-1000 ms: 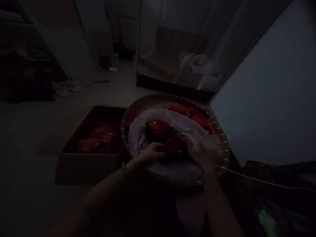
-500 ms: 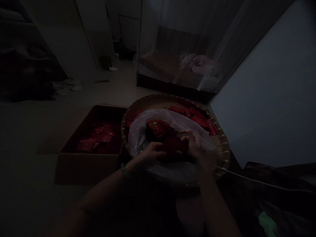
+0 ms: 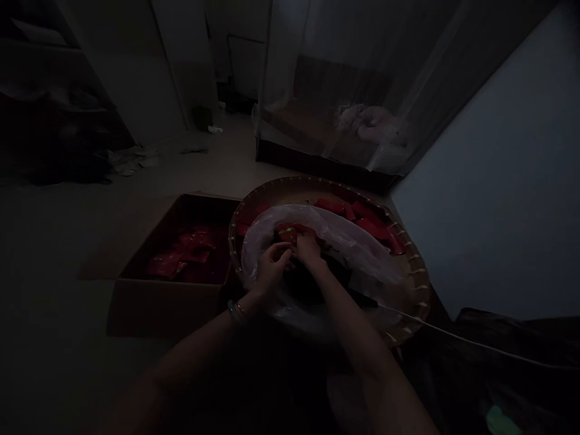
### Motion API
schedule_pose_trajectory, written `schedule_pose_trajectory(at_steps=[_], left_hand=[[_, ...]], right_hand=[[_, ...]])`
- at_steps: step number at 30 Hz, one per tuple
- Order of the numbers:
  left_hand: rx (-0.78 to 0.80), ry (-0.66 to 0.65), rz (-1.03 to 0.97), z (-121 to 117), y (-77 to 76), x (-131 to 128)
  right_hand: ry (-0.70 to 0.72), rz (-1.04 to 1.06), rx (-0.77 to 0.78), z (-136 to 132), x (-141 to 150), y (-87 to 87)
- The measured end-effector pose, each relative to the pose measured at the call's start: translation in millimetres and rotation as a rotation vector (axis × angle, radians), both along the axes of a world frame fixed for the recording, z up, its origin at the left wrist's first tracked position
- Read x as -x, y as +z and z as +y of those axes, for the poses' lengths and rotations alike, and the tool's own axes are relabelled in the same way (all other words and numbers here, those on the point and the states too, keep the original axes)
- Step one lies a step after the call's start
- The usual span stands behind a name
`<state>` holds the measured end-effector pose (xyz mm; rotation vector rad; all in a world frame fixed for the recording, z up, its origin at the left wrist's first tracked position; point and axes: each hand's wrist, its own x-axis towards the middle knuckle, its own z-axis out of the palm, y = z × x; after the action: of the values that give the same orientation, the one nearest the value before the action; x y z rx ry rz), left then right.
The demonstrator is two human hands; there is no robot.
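The scene is very dark. Inside a round woven bamboo tray [image 3: 417, 284] lies a crumpled clear plastic bag [image 3: 362, 244], its mouth spread around a dark interior. At the bag's far side sits a small pile of red packets [image 3: 287, 232] with a green-gold mark. My right hand [image 3: 308, 249] reaches over onto these packets, fingers closed at them and partly hidden. My left hand [image 3: 272, 266] is just to the left, fingertips curled together beside the right hand; what they hold is too dark to make out. Below both hands is a black shape [image 3: 312, 284].
More red packets [image 3: 374, 228] lie along the tray's far right. A cardboard box [image 3: 167, 302] with red packets inside stands at the left. A white cord [image 3: 466, 341] runs right from the tray. Behind are a netted bed [image 3: 312, 151] and a pale wall [image 3: 489, 199].
My right hand has moved left and away from me, from the dark red bundle to the packets. My left hand has risen slightly beside it. The dark red bundle no longer shows between the hands.
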<state>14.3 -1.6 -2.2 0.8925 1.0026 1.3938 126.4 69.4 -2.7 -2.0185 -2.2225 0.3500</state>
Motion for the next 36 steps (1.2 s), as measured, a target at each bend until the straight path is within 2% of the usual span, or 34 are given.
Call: schedule_pose_trajectory(at_steps=[6,16,25,32,36], left_hand=[[-0.022,-0.035,0.115,-2.5,-2.2,-0.3],[-0.032,-0.033,0.133,-2.8,-3.7,-0.4],[-0.044,-0.023,0.187,0.5,-6.6,1.4],[-0.225,0.165,0.362,13.4,-21.5,7.4],[-0.343,0.162,0.595,34.3,-22.2,10.0]], right_hand=[[-0.068,-0.001,0.063,1.5,3.3,-1.4],[-0.113,0.023,0.061,6.2,1.9,-4.3],[-0.153,0.13,0.02,11.6,-0.3,-14.4],[-0.119,0.28,-0.108,5.7,-26.7,1.3],[-0.104,0.355,-0.162,-1.5,-41.4,7.1]])
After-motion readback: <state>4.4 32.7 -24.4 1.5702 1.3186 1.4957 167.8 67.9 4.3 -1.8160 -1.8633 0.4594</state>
